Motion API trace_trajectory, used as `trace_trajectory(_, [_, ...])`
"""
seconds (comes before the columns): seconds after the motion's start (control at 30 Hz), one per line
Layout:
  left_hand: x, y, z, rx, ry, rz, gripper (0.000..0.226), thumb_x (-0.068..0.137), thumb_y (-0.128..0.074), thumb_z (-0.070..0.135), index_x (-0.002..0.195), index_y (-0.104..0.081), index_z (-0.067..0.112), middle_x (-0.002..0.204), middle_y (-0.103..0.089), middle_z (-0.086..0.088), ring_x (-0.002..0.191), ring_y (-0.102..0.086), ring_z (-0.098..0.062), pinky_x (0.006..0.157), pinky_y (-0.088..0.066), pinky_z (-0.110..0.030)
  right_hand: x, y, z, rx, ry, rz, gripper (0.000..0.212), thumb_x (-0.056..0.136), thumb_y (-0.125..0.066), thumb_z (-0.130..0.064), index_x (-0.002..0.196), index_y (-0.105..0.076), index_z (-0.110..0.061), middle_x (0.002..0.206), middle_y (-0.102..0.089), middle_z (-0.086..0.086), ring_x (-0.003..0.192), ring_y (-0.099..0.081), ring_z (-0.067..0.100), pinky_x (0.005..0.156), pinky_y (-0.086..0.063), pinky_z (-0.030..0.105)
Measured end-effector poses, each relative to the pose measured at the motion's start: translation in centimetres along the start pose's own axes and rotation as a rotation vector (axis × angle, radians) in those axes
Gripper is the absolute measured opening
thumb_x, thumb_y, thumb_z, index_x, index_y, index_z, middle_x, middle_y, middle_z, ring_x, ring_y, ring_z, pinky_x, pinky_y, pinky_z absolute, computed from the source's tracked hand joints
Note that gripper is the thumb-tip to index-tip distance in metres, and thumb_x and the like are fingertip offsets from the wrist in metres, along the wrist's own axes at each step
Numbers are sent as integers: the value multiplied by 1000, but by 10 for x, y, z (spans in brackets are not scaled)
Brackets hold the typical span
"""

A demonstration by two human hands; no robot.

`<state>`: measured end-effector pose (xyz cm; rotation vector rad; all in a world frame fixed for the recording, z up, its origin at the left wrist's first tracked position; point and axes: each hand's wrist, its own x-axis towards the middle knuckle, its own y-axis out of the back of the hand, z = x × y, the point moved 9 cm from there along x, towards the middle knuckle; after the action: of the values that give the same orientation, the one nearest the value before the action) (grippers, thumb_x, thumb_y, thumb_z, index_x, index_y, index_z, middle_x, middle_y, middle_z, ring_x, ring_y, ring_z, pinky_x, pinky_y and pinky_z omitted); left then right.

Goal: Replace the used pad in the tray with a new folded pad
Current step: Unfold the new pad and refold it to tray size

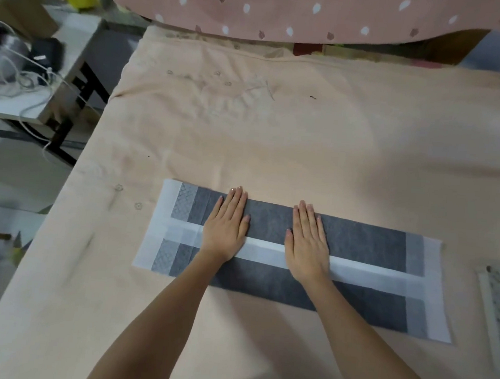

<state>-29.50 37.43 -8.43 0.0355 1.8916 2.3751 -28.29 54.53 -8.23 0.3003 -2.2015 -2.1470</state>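
Observation:
A long grey pad point(364, 243) with white borders lies flat on the peach bed sheet, folded lengthwise so its two long edges meet along a white strip in the middle. My left hand point(225, 221) rests palm down on its left-centre part, fingers straight and close together. My right hand point(309, 237) lies flat just to the right, also pressing on the pad. Neither hand holds anything. At the right edge of the view a white tray point(486, 300) with a light patterned pad inside is partly visible.
The peach sheet point(276, 137) covers the wide bed surface around the pad. A pink spotted blanket point(287, 9) lies across the far end. Left of the bed stands a white table point(25, 103) with cables and dark devices, with floor below it.

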Motion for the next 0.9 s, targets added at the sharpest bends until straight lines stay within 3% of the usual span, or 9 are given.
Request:
trace_trajectory(0.27, [2,11,-57,-51,127,22,53,102,-24,31,150,-13,12,158,-10,-1,146,-3,-13,117,5,-27,0,2,-1,19,-6,13,62,93,0,-34,149,-9,-7,158,-5,6,146,1,18,119,2,35])
trace_trajectory(0.53, [-3,25,-122,-37,238,-2,54,102,-19,31,150,-7,10,159,-2,-3,146,3,-14,120,2,-34,0,0,0,22,-21,-8,62,93,-2,-35,148,-8,-8,158,-6,5,146,1,16,119,1,34])
trace_trajectory(0.73, [-2,28,-120,-68,234,-24,54,102,-19,33,150,-6,11,159,-2,-3,146,3,-15,120,2,-35,1,-1,-1,8,-4,-34,63,92,1,-34,149,-6,-8,159,-2,4,146,4,16,118,6,33])
trace_trajectory(0.83, [-10,44,-128,-123,298,51,57,100,-32,33,149,-18,9,157,-18,-9,145,-14,-23,118,-12,-37,2,6,-4,29,-17,-22,61,94,-7,-32,149,-7,-6,159,-1,7,146,5,18,118,8,33])
trace_trajectory(0.9, [-21,58,-139,-121,390,123,59,93,-48,30,142,-32,2,146,-37,-17,131,-37,-33,104,-32,-43,0,20,-14,90,-42,52,58,95,-25,-26,147,-19,-3,158,-11,12,147,-6,22,120,0,36])
